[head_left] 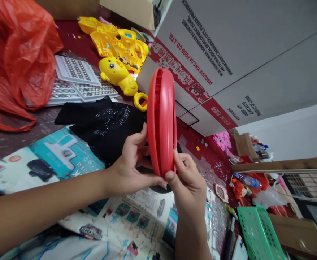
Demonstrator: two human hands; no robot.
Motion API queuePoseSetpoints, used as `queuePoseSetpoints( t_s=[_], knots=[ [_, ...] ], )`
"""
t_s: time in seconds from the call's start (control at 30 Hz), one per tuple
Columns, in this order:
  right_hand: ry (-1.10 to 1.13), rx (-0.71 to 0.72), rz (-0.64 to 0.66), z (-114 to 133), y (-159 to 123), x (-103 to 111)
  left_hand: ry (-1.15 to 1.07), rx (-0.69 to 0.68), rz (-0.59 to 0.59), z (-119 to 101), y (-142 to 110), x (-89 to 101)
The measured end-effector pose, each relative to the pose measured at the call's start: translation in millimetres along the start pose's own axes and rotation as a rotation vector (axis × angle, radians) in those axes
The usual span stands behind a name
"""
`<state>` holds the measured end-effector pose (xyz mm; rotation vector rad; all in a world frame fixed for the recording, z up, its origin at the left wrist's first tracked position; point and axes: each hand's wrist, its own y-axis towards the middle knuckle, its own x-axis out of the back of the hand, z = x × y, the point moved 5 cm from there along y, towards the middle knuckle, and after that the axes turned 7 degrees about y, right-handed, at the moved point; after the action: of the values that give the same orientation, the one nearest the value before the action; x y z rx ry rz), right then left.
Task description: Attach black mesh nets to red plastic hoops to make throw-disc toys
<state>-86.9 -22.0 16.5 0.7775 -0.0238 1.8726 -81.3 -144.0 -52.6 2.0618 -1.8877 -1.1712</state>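
A red plastic ring-shaped part [167,119] stands edge-on in front of me, made of two rounded halves with a dark gap between them, wider at the top. My left hand [137,159] grips its lower left side, the thumb along the bottom edge and the fingers partly hidden behind. On the lower right, my right hand [187,177] pinches the rim between thumb and fingers. Behind the part lies a black cloth [107,126]. Close by are a yellow duck-like toy shell [119,76] and a small yellow ring-shaped piece [140,102].
Yellow plastic shells [115,41] are heaped at the back. Trays of small round pieces [77,70] sit beside a red plastic bag [14,54]. Big white cartons [229,54] rise at the right. Printed cardboard [128,220] covers the work surface. A green basket [258,231] stands lower right.
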Motion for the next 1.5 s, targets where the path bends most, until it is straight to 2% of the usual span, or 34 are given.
queuePoseSetpoints(
  t_s=[0.23, 0.57, 0.67, 0.77, 0.93, 1.0, 1.07, 1.17, 1.27, 1.33, 1.37, 1.43, 1.47, 1.5],
  knots=[
    [0.005, 0.015, 0.04, 1.1, 1.2, 0.7, 0.017, 0.013, 0.014, 0.3, -1.3, -1.2],
    [-0.007, 0.025, 0.001, 0.4, 1.1, -0.8, 0.003, -0.006, 0.029, -1.0, 0.1, -2.0],
    [0.001, 0.041, 0.039, 2.0, 1.4, -1.6, 0.013, 0.007, 0.031, 0.0, -0.8, -2.4],
    [-0.04, 0.042, 0.082, 3.9, 0.8, -1.7, 0.039, 0.014, 0.027, 1.4, -1.9, -1.5],
    [-0.165, 0.102, 0.082, 6.1, 0.5, -1.0, -0.024, 0.06, 0.085, 0.5, 0.8, -0.9],
    [-0.207, 0.104, 0.099, 4.9, 0.9, -3.2, -0.095, 0.11, 0.077, -0.5, 3.3, 0.8],
    [-0.252, 0.068, 0.158, 1.8, 0.6, -8.8, -0.125, 0.204, -0.002, 0.2, 5.9, 5.7],
    [-0.371, 0.001, 0.308, -3.7, -4.0, -22.0, 0.035, 0.469, -0.165, 5.6, 6.9, 16.8],
    [-0.512, 0.016, 0.456, -3.8, -12.6, -29.7, 0.173, 0.694, -0.152, 4.5, 5.1, 22.3],
    [-0.584, 0.109, 0.434, 5.0, -14.7, -19.8, 0.153, 0.77, -0.076, -2.3, 0.6, 22.8],
    [-0.625, 0.169, 0.352, 12.9, -13.2, -7.4, 0.144, 0.805, -0.041, -7.2, -4.1, 24.1],
    [-0.736, 0.247, 0.07, 33.3, -7.3, 31.2, 0.186, 0.853, -0.001, -19.6, -17.4, 32.5],
    [-0.811, 0.229, -0.045, 43.0, -4.0, 52.7, 0.254, 0.86, 0.012, -26.7, -25.1, 40.2],
    [-0.868, 0.167, -0.094, 51.0, -0.5, 72.6, 0.352, 0.826, 0.006, -35.0, -31.6, 50.7]
  ],
)
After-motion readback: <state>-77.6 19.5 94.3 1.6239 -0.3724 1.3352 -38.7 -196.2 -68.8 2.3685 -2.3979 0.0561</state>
